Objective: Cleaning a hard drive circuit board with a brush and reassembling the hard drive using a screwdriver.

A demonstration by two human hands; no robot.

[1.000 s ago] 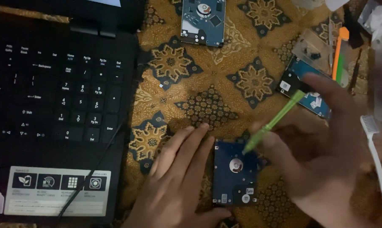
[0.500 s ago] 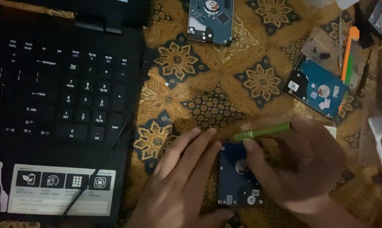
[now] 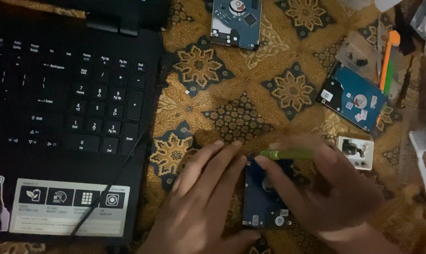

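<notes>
A small blue hard drive [image 3: 265,207] lay circuit side up on the patterned gold and dark cloth [image 3: 250,108], low in the view and just right of the black laptop [image 3: 72,117]. The left hand [image 3: 206,207] rested flat against the drive's left edge, fingers stretched out and released, gripping nothing. The right hand [image 3: 330,188] covered the drive's right half and was closed around a green screwdriver [image 3: 286,154], which lay nearly level above the drive's top edge, its tip end pointing left.

Just beside the right hand's knuckles sat a white wall adapter [image 3: 356,153]. Farther up and to the right, well apart from the hands, lay a 2nd blue drive [image 3: 354,98], tilted, with an orange-handled tool [image 3: 389,51] near it. A 3rd drive [image 3: 235,21] lay at the top edge of the view. A white toothbrush [image 3: 424,174] lay along the right edge, bristle end uppermost. A thin black cable [image 3: 114,183] ran across the laptop's palm rest, over a pale sticker [image 3: 69,211].
</notes>
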